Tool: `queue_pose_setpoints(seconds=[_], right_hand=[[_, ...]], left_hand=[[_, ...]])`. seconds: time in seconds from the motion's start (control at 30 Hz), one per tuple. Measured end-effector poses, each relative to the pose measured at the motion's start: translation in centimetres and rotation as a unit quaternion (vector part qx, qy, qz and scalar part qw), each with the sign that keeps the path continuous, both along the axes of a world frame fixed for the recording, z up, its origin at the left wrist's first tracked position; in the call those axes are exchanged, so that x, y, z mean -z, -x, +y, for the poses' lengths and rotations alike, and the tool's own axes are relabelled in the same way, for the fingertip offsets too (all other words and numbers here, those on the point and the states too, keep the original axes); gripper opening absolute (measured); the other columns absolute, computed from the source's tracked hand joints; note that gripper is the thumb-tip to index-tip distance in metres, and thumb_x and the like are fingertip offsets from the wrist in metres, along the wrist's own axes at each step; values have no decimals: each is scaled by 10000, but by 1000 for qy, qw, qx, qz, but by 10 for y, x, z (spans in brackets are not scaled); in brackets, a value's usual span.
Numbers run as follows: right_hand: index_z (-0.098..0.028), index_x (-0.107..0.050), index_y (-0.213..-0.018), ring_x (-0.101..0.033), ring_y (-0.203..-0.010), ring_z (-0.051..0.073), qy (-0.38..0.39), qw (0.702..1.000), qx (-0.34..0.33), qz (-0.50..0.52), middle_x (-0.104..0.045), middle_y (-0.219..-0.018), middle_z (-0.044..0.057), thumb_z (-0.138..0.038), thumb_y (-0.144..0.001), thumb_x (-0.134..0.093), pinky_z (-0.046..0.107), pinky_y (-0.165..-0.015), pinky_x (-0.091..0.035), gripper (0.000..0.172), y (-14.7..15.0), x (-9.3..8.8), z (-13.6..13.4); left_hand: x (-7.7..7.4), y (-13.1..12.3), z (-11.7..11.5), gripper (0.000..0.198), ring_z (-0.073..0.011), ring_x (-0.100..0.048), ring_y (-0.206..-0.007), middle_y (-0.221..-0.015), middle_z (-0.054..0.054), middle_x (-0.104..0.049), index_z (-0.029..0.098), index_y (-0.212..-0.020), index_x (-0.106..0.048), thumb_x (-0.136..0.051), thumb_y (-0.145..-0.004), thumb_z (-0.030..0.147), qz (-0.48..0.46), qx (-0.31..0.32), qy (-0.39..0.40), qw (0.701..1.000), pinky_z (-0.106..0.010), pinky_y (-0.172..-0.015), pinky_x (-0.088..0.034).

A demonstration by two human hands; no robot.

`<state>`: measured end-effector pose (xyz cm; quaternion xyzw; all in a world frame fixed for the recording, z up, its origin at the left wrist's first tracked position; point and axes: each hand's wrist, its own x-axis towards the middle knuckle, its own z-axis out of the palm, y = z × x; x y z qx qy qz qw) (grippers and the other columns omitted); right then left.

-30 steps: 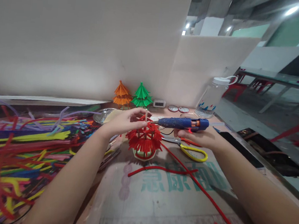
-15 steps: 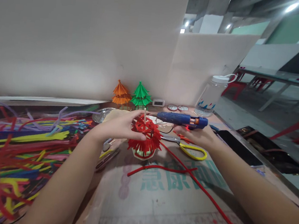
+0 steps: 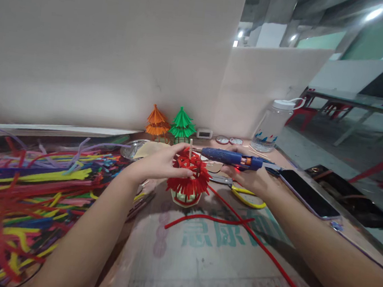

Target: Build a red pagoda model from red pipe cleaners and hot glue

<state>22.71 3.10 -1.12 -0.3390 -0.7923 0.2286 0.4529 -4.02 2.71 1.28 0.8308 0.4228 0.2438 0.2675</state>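
Note:
In the middle of the head view stands a red pipe-cleaner pavilion model (image 3: 190, 185) with fringed roof, pale base and an upright wooden stick on top. My left hand (image 3: 165, 163) grips it from the left side, thumb in front. My right hand (image 3: 251, 177) is closed around a blue hot glue gun (image 3: 224, 156), whose nozzle points left at the model's top near the stick. Beneath that hand lie yellow-handled scissors (image 3: 249, 199). Red pipe cleaners (image 3: 211, 218) cross on the cardboard in front of the model.
Loose coloured pipe cleaners (image 3: 36, 191) spread over the left side. At the back stand an orange model (image 3: 157, 122), a green model (image 3: 181, 123) and a small digital display (image 3: 204, 133). A water bottle (image 3: 271, 127) and a phone (image 3: 309, 194) are on the right. White panels (image 3: 111, 57) rise behind.
The view has shifted slightly, so everything sits a little lower and further right. The glue gun has moved a little relative to the model; both hands keep their holds.

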Motion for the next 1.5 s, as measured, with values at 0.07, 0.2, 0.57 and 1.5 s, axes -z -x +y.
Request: queue_pose_setpoints(seconds=[0.07, 0.2, 0.57, 1.5], right_hand=[[-207, -616, -941, -570, -718, 186, -5, 1000, -2, 3, -598, -800, 22, -656, -751, -731, 314, -687, -515, 501, 0, 3, 2], [-209, -621, -927, -580, -736, 190, -22, 1000, -6, -5, -612, -824, 28, -624, -784, -721, 310, -683, -512, 451, 0, 3, 2], [-215, -630, -1080, -628, -783, 230, -25, 999, 27, -12, -659, -886, 50, -634, -758, -733, 354, -728, -539, 538, 0, 4, 4], [-214, -717, -1051, -695, -792, 252, 46, 996, -7, -79, -735, -875, 53, -606, -755, -750, 375, -735, -566, 492, -32, -3, 10]], left_hand=[[-1, 0, 0, 584, -264, -700, -947, -1071, -76, -729, 220, -1270, -583, -751, -775, 480, 12, 1, 8, 1000, -361, -797, -553], [-2, 0, -1, 601, -271, -699, -970, -1092, -80, -727, 222, -1288, -562, -743, -780, 487, 22, 0, 8, 1000, -370, -809, -559], [-1, 0, -1, 652, -283, -695, -984, -1124, -91, -717, 216, -1313, -557, -744, -769, 523, 33, -1, -2, 999, -375, -798, -564], [-1, 5, 3, 638, -256, -661, -1124, -1220, -79, -675, 217, -1364, -465, -715, -795, 359, 9, -27, 16, 999, -359, -895, -560]])
